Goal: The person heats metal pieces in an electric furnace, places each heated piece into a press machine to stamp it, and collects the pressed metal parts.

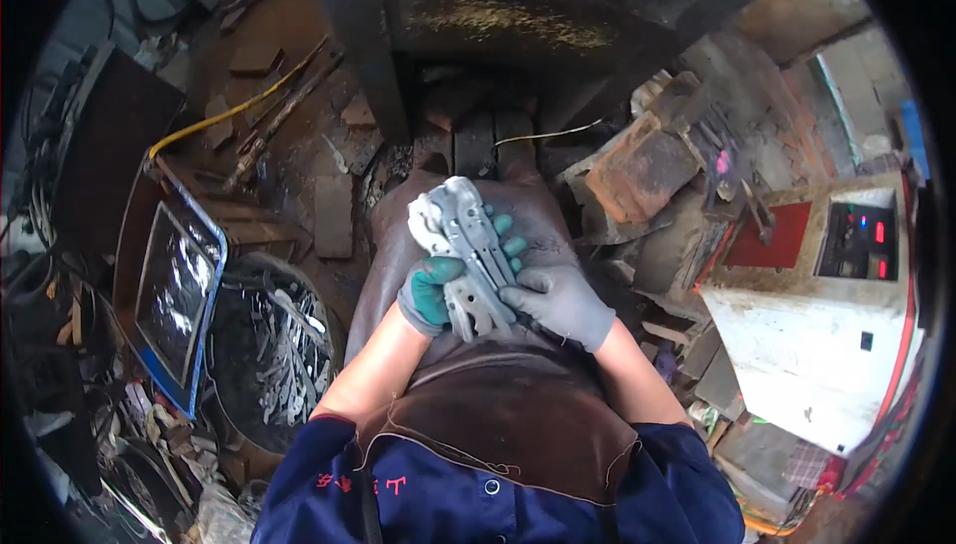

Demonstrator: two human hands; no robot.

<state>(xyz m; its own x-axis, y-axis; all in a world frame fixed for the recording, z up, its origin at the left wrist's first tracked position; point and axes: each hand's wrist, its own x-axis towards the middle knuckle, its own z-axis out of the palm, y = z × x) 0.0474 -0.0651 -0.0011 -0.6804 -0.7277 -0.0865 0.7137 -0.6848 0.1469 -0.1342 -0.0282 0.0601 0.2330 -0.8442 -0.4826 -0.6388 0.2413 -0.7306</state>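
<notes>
A silvery cast metal part [460, 227], long and ribbed with holes in it, lies tilted across both my hands above my lap. My left hand [430, 293], in a grey glove with green coating, is wrapped around it from below; the thumb presses the near side and green fingertips show along the far right edge. At the lower right end, my right hand [566, 307] in a grey glove pinches the part between thumb and fingers. Whether it is one piece or several stacked pieces I cannot tell. A brown leather apron [498, 370] covers my lap beneath.
Left of my legs stands a dark round tub [231, 340] holding several thin silvery metal pieces. Beside it leans a blue-edged bin [214, 275]. A heavy dark machine frame [478, 36] rises ahead. To the right are a rusty brick-like block [642, 170] and a white control cabinet [797, 345].
</notes>
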